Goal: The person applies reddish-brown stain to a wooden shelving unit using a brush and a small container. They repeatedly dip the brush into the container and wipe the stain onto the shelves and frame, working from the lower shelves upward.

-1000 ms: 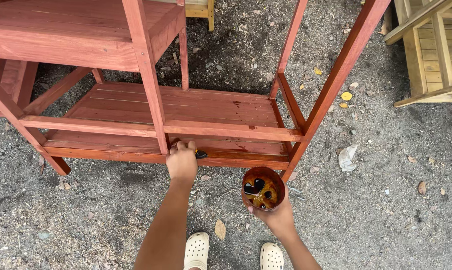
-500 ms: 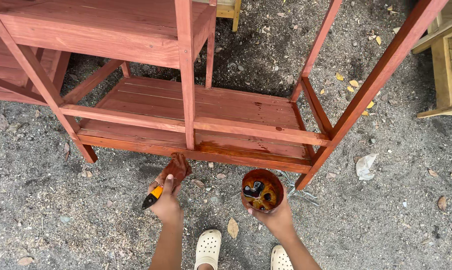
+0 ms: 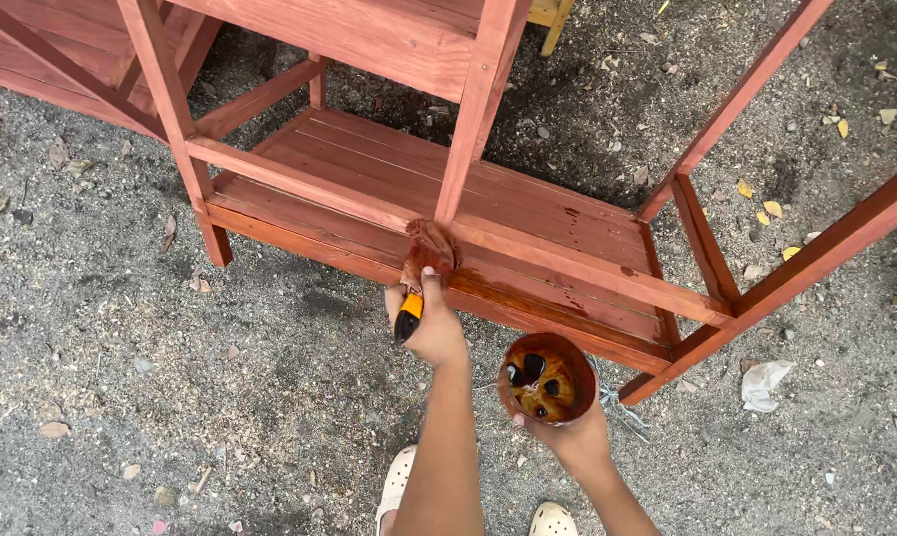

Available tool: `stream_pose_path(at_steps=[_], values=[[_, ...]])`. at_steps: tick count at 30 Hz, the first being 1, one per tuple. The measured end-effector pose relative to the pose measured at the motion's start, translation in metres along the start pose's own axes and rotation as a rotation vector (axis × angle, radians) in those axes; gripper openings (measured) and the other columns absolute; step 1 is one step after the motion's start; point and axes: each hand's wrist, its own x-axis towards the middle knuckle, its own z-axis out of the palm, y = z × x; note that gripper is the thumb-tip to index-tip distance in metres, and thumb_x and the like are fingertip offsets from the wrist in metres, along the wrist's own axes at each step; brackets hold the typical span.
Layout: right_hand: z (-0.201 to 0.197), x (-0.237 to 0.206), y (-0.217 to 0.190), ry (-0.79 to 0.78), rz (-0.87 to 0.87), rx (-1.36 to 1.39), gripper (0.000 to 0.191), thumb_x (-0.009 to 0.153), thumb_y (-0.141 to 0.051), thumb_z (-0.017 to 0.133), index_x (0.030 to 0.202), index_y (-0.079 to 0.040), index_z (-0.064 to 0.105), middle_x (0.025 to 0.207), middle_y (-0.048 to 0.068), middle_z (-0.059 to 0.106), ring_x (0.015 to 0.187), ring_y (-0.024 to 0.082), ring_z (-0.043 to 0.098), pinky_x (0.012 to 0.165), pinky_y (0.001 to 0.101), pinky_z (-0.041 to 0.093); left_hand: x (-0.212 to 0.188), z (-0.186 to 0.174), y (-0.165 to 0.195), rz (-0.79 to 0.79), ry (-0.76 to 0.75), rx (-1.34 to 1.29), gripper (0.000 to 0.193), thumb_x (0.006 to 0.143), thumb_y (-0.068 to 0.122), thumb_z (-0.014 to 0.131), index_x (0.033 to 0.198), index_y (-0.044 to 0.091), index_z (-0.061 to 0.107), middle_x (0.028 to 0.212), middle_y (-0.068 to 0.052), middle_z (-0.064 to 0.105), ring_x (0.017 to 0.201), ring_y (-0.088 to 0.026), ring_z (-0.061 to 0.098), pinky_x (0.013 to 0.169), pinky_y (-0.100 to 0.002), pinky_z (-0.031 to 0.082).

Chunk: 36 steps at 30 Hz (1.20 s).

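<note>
The shelf frame (image 3: 528,213) is sawn wood, stained a reddish brown; along the front rail (image 3: 528,298) the coat looks wet and glossy, while the higher boards look duller and nearly matt, the grain showing through. The paintbrush (image 3: 420,273) has stain-soaked bristles, clumped and dark, and a smooth handle in orange and black, probably plastic. The small can (image 3: 548,377) holds a shiny brown liquid that throws back the light, its rim smeared with the same stain. The ground (image 3: 170,377) is rough, dry grit and sand, grey and matt. The shoes (image 3: 399,481) are pale, smooth moulded foam or rubber. A crumpled white scrap (image 3: 763,384) looks like paper or thin plastic.
</note>
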Motion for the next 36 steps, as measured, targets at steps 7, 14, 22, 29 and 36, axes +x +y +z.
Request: stream_pose_path(at_steps=[7, 14, 22, 29, 36], values=[[-0.007, 0.02, 0.001, -0.052, -0.111, 0.135, 0.097, 0.055, -0.006, 0.094, 0.138, 0.0, 0.043, 0.129, 0.012, 0.064, 0.118, 0.02, 0.064, 0.101, 0.0367, 0.055, -0.016, 0.001, -0.014, 0.447, -0.039, 0.33, 0.022, 0.092, 0.006, 0.074, 0.084, 0.0, 0.055, 0.084, -0.011, 0.057, 0.076, -0.024, 0.055, 0.071, -0.039, 0.047], [-0.019, 0.023, -0.012, -0.099, -0.175, 0.089, 0.086, 0.06, -0.007, 0.094, 0.134, 0.001, 0.05, 0.128, 0.012, 0.067, 0.117, 0.021, 0.065, 0.101, 0.0354, 0.054, -0.028, -0.019, -0.021, 0.382, 0.036, 0.497, 0.02, 0.087, 0.004, 0.074, 0.083, 0.001, 0.055, 0.083, -0.012, 0.059, 0.074, -0.026, 0.057, 0.068, -0.041, 0.047], [-0.028, 0.02, -0.026, -0.118, -0.091, 0.091, 0.086, 0.059, -0.011, 0.095, 0.132, 0.0, 0.051, 0.125, 0.013, 0.069, 0.115, 0.022, 0.068, 0.099, 0.0365, 0.057, -0.019, 0.004, 0.004, 0.324, -0.034, 0.326, 0.017, 0.093, 0.006, 0.072, 0.087, 0.0, 0.057, 0.087, -0.009, 0.054, 0.074, -0.019, 0.052, 0.067, -0.035, 0.046], [-0.028, 0.013, -0.026, -0.096, -0.157, 0.073, 0.09, 0.058, -0.012, 0.095, 0.135, 0.0, 0.049, 0.129, 0.012, 0.066, 0.118, 0.022, 0.066, 0.102, 0.0363, 0.055, -0.015, -0.025, -0.001, -0.006, 0.015, 0.322, 0.016, 0.09, 0.005, 0.07, 0.084, 0.0, 0.055, 0.082, -0.007, 0.053, 0.071, -0.017, 0.051, 0.057, -0.036, 0.047], [-0.025, 0.009, -0.013, -0.039, -0.07, 0.004, 0.097, 0.055, -0.015, 0.097, 0.136, -0.002, 0.044, 0.128, 0.01, 0.065, 0.118, 0.021, 0.065, 0.101, 0.0361, 0.055, -0.015, -0.014, -0.009, 0.378, -0.077, 0.442, 0.023, 0.092, 0.004, 0.074, 0.086, -0.001, 0.053, 0.086, -0.01, 0.055, 0.076, -0.023, 0.054, 0.07, -0.038, 0.047]])
